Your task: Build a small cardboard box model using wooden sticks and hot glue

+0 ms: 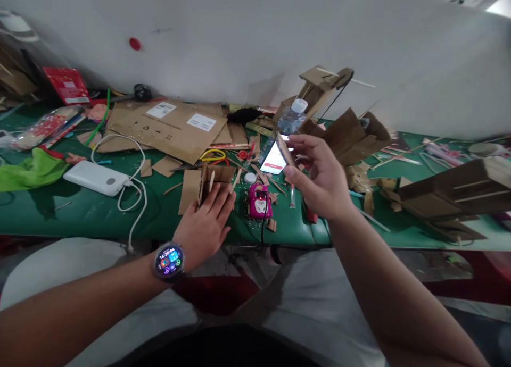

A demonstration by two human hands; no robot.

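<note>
My left hand (207, 223), with a smartwatch (169, 260) on its wrist, rests with fingers stretched flat against a small cardboard box piece (213, 182) on the green table (80, 213); wooden sticks poke up from that piece. My right hand (321, 175) is raised above the table and pinches a small flat strip of cardboard (285, 149) between thumb and fingertips. Behind that strip a lit phone (273, 158) leans upright. A pink glue gun (259, 201) with a black cord stands between my two hands.
A white power bank (96, 178) with a white cable lies at left. A flattened cardboard box (167, 125), a clear bottle (291, 117), cardboard structures (351, 135) and a large cardboard piece (455, 191) crowd the table. Scraps, sticks and green cloth (32, 170) lie around.
</note>
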